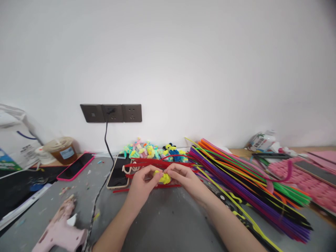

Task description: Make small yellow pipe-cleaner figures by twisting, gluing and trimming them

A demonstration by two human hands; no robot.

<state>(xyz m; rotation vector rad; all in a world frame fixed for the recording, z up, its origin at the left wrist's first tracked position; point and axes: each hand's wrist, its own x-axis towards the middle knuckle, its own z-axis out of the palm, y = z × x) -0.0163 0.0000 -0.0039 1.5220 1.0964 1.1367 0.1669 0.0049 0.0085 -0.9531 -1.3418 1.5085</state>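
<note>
Between my two hands is a small yellow piece of twisted pipe cleaner (165, 178), held above the grey table mat. My left hand (145, 178) pinches its left side between thumb and fingers. On the other side, the thumb and fingertips of my right hand (182, 175) close on its upper right edge. Red pipe cleaners (152, 162) lie just behind my hands. Farther back sits a pile of small pastel pipe-cleaner figures (144, 149), with a yellow and blue figure (172, 151) beside it.
A large bundle of coloured pipe cleaners (246, 182) spreads to the right, near a pink keyboard (296, 176). On the left are a pink glue gun (61, 227), a black cord (105, 140), a pink-cased phone (76, 167) and a drink cup (63, 150). Another phone (118, 175) lies by my left hand.
</note>
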